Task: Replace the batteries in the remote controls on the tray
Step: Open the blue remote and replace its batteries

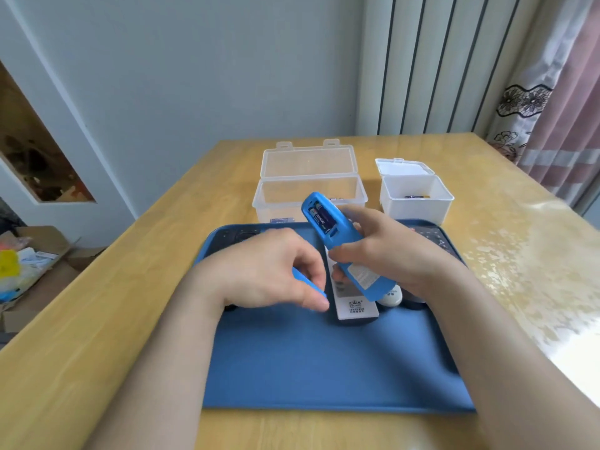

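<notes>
My right hand [386, 251] grips a blue remote [344, 248] above the blue tray [324, 362], its back facing me. The battery bay at its far end is uncovered, and batteries [319, 216] sit inside it. My left hand [276, 271] pinches the blue battery cover [308, 282] just left of the remote. Under the hands, a white remote [355, 306] lies on the tray. Dark remotes [237, 237] lie at the tray's far left and far right, partly hidden.
A clear plastic box [308, 186] with its lid up stands behind the tray. To its right is a small white box [415, 196] holding small dark items. The wooden table [130, 287] has a glossy patch on the right. Curtains hang at far right.
</notes>
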Available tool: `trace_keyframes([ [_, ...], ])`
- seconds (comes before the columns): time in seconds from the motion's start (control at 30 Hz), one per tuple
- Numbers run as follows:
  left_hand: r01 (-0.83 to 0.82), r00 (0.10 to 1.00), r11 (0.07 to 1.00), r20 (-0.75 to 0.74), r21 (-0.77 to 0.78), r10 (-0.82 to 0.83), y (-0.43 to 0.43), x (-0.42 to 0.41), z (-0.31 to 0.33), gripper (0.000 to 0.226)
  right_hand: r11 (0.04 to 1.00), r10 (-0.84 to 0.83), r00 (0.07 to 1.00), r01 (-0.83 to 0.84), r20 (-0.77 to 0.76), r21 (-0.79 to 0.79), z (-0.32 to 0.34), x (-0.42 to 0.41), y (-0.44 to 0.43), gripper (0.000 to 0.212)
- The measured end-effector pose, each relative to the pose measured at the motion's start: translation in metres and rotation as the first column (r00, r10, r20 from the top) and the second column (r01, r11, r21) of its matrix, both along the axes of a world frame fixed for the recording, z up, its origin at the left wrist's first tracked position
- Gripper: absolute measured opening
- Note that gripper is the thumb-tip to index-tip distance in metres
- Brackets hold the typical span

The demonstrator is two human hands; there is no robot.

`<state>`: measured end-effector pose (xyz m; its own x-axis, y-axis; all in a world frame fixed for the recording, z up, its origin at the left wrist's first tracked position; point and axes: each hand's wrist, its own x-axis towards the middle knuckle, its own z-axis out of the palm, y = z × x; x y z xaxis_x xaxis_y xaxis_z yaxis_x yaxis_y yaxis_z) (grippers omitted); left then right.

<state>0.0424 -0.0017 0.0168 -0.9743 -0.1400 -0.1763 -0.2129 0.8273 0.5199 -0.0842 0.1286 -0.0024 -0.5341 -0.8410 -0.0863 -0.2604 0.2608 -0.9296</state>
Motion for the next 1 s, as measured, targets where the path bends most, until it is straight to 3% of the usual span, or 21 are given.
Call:
trace_keyframes([
  [0.07,-0.024,0.915,0.964,-0.383,0.264,0.127,-0.004,-0.002,0.002,0.016,0.997,0.068,0.994,-0.070,-0.087,-0.030,0.003,0.000,0.002,0.046],
  [0.13,-0.059,0.747,0.933,-0.604,0.356,0.278,-0.006,-0.009,-0.003,0.016,0.993,0.110,0.979,-0.116,-0.174,-0.024,0.006,0.002,0.002,0.043],
  [0.17,-0.109,0.725,0.934,-0.616,0.340,0.309,-0.007,-0.013,-0.006,0.016,0.991,0.122,0.977,-0.131,-0.175,-0.037,0.007,0.003,0.001,0.043],
  [0.27,-0.206,0.782,0.948,-0.542,0.242,0.308,-0.011,-0.020,-0.020,0.016,0.986,0.075,0.997,-0.075,-0.006,-0.147,0.009,0.002,0.001,0.041],
  [0.43,-0.322,0.699,0.860,-0.514,0.395,0.498,-0.005,-0.031,-0.031,0.022,0.900,-0.272,0.934,0.332,0.232,-0.281,0.009,-0.006,-0.002,0.026],
  [0.53,-0.267,0.691,0.747,-0.419,0.609,0.589,0.001,-0.034,-0.030,0.017,0.805,-0.366,0.867,0.477,0.338,-0.353,0.008,-0.008,-0.005,0.025],
  [0.63,-0.180,0.746,0.642,-0.322,0.745,0.583,0.010,-0.033,-0.028,0.007,0.724,-0.419,0.778,0.597,0.468,-0.345,0.005,-0.006,-0.009,0.010],
  [0.77,-0.095,0.836,0.666,-0.305,0.740,0.457,0.023,-0.035,-0.033,0.017,0.698,-0.409,0.697,0.655,0.588,-0.291,0.004,-0.004,-0.011,0.013],
  [0.93,-0.019,0.628,0.643,-0.491,0.766,0.604,0.024,-0.035,-0.025,0.019,0.709,-0.397,0.693,0.648,0.602,-0.279,0.004,-0.006,-0.009,0.017],
  [1.0,0.060,0.617,0.537,-0.454,0.841,0.643,0.021,-0.033,-0.021,0.017,0.717,-0.393,0.695,0.642,0.602,-0.273,0.004,-0.006,-0.009,0.018],
])
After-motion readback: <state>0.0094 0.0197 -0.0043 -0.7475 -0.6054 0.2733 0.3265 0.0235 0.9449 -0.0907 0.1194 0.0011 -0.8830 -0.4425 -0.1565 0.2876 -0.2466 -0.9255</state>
